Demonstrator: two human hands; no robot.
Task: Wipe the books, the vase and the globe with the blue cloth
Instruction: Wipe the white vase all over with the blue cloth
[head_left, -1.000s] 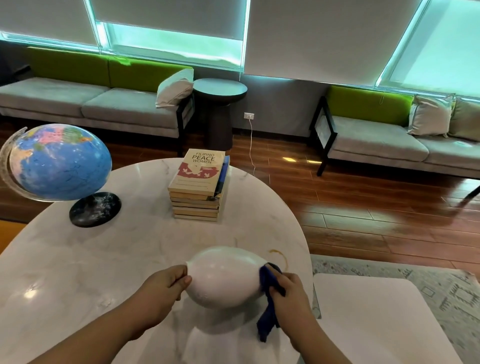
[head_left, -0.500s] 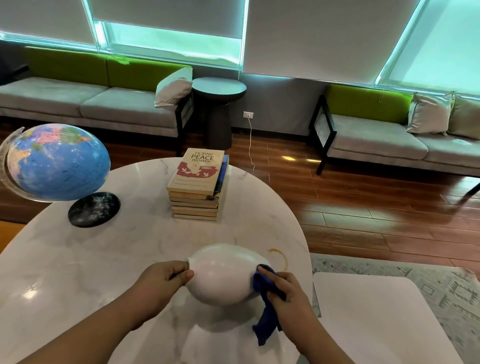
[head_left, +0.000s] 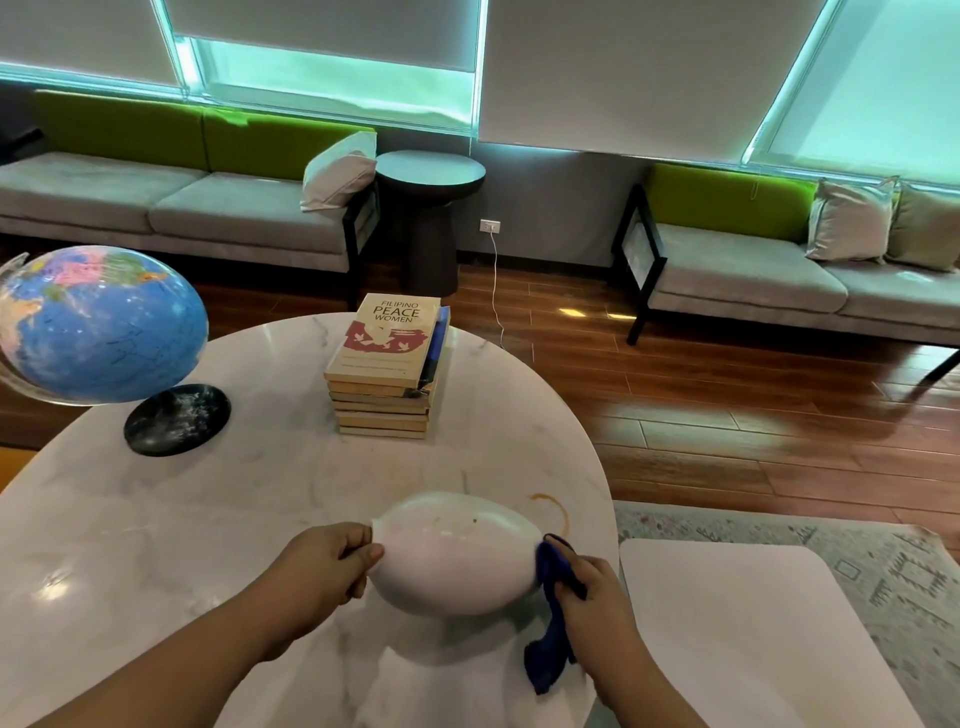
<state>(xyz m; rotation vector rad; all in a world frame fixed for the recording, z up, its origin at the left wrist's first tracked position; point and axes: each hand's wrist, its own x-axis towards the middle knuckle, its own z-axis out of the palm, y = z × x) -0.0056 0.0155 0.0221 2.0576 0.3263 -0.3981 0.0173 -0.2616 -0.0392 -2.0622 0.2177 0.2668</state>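
The white vase (head_left: 452, 561) lies on its side over the near edge of the marble table (head_left: 156, 519). The left hand (head_left: 332, 566) curls round its narrow neck. The right hand (head_left: 597, 592) pinches the bunched blue cloth (head_left: 553, 639) against the rounded base end. Over the last second the cloth has slid from the flank to that end, and the vase seems to have rolled a little, showing brownish specks on top, so it still needs wiping. The books (head_left: 387, 364) and globe (head_left: 104, 322) stand well apart farther back. Whether the vase touches the table is unclear.
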